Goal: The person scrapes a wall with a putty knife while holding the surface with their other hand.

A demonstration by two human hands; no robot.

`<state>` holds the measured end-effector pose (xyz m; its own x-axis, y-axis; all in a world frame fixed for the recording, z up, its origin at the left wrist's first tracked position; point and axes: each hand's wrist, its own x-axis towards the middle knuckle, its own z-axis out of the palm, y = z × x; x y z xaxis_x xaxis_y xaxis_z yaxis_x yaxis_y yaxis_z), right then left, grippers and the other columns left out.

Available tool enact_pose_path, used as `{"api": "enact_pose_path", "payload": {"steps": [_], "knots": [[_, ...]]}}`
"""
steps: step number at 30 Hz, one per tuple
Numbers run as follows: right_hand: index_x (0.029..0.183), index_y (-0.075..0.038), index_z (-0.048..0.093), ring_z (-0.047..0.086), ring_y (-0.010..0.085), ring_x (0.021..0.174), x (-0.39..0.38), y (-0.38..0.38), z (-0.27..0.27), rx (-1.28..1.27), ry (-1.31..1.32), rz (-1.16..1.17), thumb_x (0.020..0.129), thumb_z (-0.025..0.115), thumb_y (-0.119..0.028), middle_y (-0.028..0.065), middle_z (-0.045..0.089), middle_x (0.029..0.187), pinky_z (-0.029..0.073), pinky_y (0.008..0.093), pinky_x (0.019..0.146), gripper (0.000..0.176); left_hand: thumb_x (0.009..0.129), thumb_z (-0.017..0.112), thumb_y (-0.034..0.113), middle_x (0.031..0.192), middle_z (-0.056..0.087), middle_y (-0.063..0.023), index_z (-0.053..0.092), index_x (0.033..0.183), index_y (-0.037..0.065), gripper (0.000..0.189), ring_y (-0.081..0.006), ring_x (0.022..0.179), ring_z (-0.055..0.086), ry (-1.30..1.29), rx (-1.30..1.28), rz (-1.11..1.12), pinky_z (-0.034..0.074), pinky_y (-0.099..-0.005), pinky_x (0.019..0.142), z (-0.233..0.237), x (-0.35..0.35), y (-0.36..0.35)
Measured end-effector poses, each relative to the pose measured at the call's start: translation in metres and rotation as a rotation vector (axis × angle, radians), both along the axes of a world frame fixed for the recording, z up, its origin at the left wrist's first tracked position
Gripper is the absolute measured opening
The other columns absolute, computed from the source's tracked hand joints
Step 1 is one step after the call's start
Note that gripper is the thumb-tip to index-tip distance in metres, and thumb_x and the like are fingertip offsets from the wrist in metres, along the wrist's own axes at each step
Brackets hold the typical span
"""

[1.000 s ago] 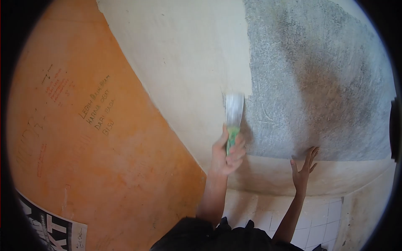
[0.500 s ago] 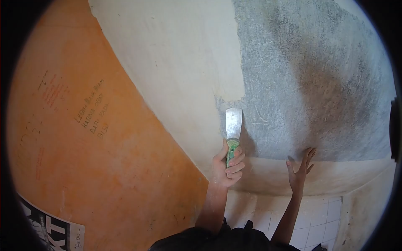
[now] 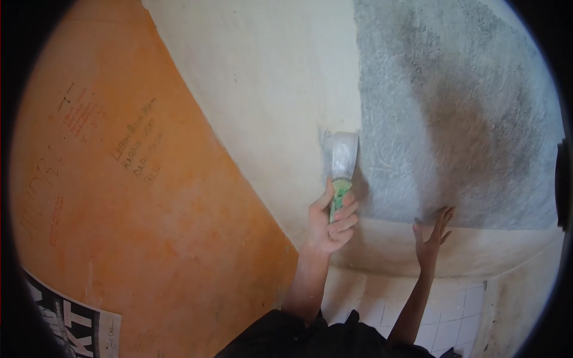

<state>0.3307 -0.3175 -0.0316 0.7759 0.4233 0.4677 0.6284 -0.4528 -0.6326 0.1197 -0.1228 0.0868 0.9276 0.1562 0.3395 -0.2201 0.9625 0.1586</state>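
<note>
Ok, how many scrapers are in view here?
1: the green-handled scraper, in the left grip, blade pointing up where the pale coating meets the grey patch. Others could be hidden.

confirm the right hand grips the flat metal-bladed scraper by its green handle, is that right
Not quite: the head view shows the left hand gripping the flat metal-bladed scraper by its green handle; the right hand holds nothing.

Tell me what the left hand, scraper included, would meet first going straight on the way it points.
With the left hand pointing upward in the picture, the scraper would likely meet the edge of the white layer just ahead; depth is unclear, so the two may already touch.
</note>
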Motion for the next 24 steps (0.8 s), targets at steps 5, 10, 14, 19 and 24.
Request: {"api": "enact_pose_path", "payload": {"steps": [5,10,14,19,24], "knots": [[0.156,-0.019,0.007,-0.001,0.0293,0.149,-0.001,-0.002,0.0,0.021,0.012,0.004,0.087,0.065,-0.042,0.0105,0.003,0.162,-0.002,0.0634,0.113,0.092,0.102,0.031,0.052,0.065,0.042,-0.0017,0.05,0.09,0.003,0.054,-0.0085,0.04,0.032,-0.038,-0.055,-0.007,0.021,-0.0233,0.033,-0.042,-0.012,0.002],[0.156,-0.021,0.006,-0.002,0.0291,0.149,0.003,0.004,0.003,0.019,0.001,0.016,0.089,0.063,-0.045,0.009,0.002,0.162,-0.001,0.065,0.112,0.091,0.102,0.032,0.052,0.064,0.041,-0.0009,0.049,0.089,0.004,0.053,-0.0084,0.04,0.031,-0.012,-0.01,-0.039,0.021,-0.0231,0.033,-0.003,-0.008,0.014],[0.156,-0.019,0.008,0.0,0.0304,0.149,-0.002,-0.001,0.0,0.035,0.023,0.013,0.087,0.064,-0.047,0.0106,0.004,0.162,-0.002,0.0634,0.112,0.093,0.101,0.032,0.053,0.063,0.04,0.0,0.049,0.088,0.005,0.053,-0.0082,0.04,0.031,-0.032,-0.043,-0.058,0.021,-0.0228,0.033,-0.033,-0.019,0.01],[0.156,-0.02,0.007,0.0,0.0303,0.149,-0.002,-0.003,-0.003,0.022,0.021,0.027,0.088,0.064,-0.046,0.0097,0.004,0.162,-0.002,0.0645,0.112,0.092,0.1,0.033,0.057,0.063,0.041,0.0006,0.05,0.085,0.007,0.055,-0.0077,0.041,0.033,-0.051,0.021,-0.009,0.021,-0.0213,0.034,0.01,0.008,0.031],[0.156,-0.021,0.007,0.0,0.0299,0.149,0.0,-0.005,0.001,0.02,0.035,0.034,0.087,0.065,-0.046,0.0093,0.004,0.162,-0.003,0.0644,0.112,0.093,0.101,0.03,0.056,0.064,0.041,0.0006,0.054,0.091,0.006,0.057,-0.0076,0.042,0.034,-0.169,0.182,-0.013,0.022,-0.0226,0.034,0.061,0.017,0.04]]}}
